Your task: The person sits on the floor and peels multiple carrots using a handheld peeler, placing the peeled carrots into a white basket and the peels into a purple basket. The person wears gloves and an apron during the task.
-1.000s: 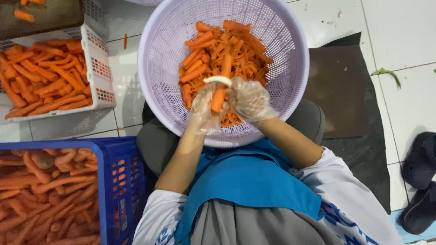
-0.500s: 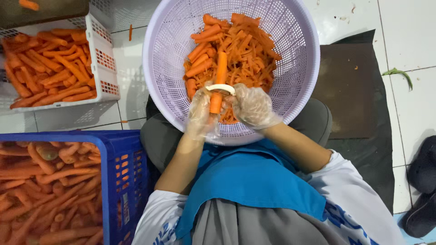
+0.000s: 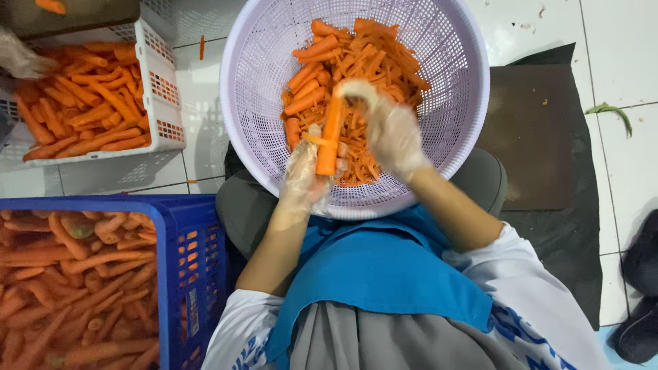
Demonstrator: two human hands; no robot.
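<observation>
My left hand [image 3: 306, 173], in a clear plastic glove, grips a long orange carrot [image 3: 332, 136] upright over a round lilac basket [image 3: 253, 89]. My right hand [image 3: 392, 130], also gloved, holds a white peeler [image 3: 353, 88] at the carrot's far end. A thin strip of peel hangs across the carrot near my left fingers. Inside the basket lies a heap of peeled carrots and peelings [image 3: 356, 62]. The basket rests on my lap, above a blue apron [image 3: 384, 274].
A blue crate [image 3: 185, 233] full of unpeeled carrots stands at my left. A white crate [image 3: 154, 65] of carrots sits at the upper left, with another person's gloved hand [image 3: 20, 58] at its edge. A dark mat [image 3: 541, 130] and dark shoes [image 3: 641, 288] lie right.
My right hand has slid the peeler up along the carrot, from near my left hand to the carrot's far end. The view has shifted slightly.
</observation>
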